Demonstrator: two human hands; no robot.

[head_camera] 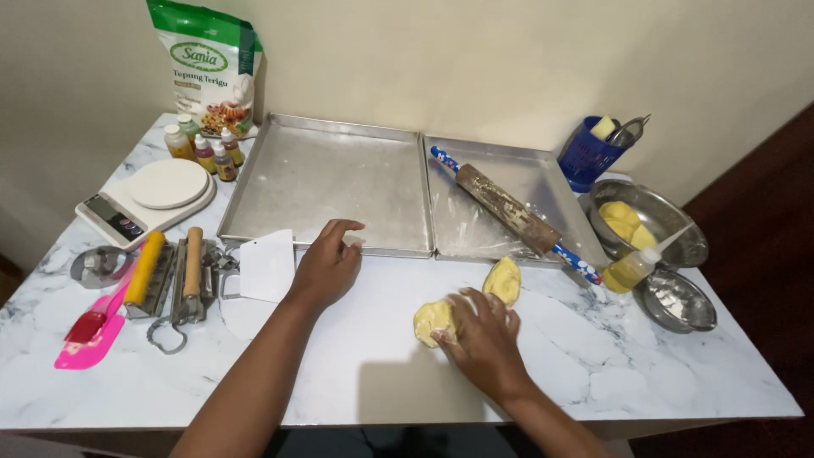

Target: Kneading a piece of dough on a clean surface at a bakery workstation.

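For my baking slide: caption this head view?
Right hand presses yellow dough on marble table; left hand hovers beside.

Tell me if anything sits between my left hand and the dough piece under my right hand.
Nothing visible does. The left hand rests near the front edge of the left baking tray, and only bare marble tabletop lies between it and the flattened dough piece that the right hand is pressing.
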